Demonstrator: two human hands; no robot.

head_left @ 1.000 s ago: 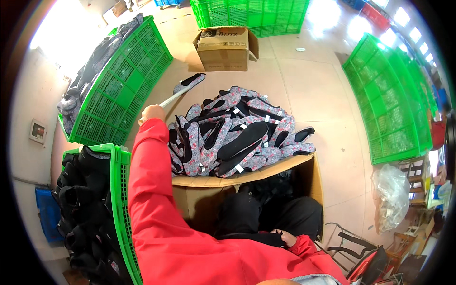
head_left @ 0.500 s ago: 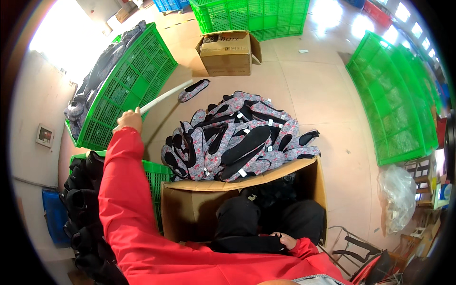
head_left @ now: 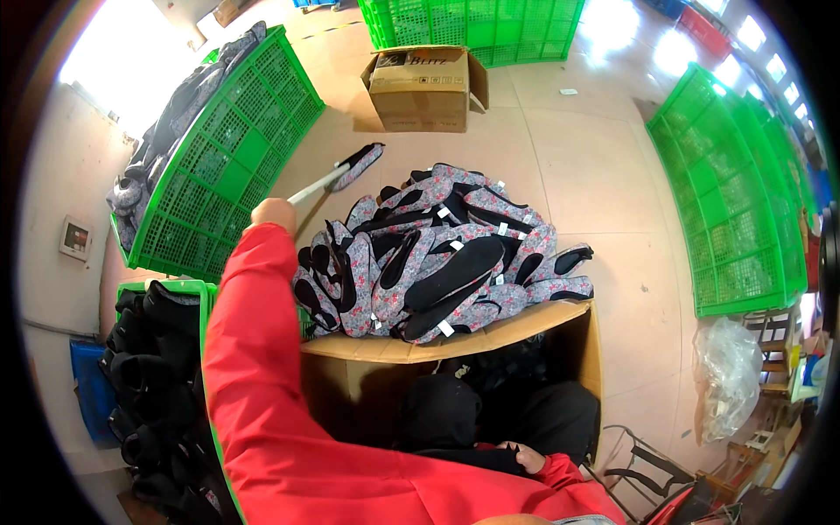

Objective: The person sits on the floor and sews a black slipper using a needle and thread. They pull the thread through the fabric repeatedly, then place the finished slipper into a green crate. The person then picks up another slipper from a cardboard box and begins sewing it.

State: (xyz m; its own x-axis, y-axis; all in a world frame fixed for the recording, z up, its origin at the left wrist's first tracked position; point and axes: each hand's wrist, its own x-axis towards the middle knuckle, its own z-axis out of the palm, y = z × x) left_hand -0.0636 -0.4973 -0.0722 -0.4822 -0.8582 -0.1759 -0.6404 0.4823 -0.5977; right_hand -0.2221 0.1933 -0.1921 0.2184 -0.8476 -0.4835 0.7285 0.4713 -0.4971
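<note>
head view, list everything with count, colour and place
stick: one, pale, in left hand
lone piece: one, grey-black floral, stick's tip
heaped pieces: uncountable, grey-black floral, centre
open box: one, brown, near centre
carton: one, brown, far
crates: at least four, green, left, far, right
crate contents: many, grey or black, left
plastic bag: one, clear, right
wall box: one, white, left
object: one, blue, left
clutter: uncounted, mixed, lower right
legs: two, black-trousered, foreground
sleeves: two, red, foreground
left hand: one, bare, around stick
right hand: one, bare, by legs

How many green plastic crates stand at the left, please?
2: one green mesh-sided crate with grey items, upper left; another green plastic crate with black items, lower left. More may be hidden.
</note>
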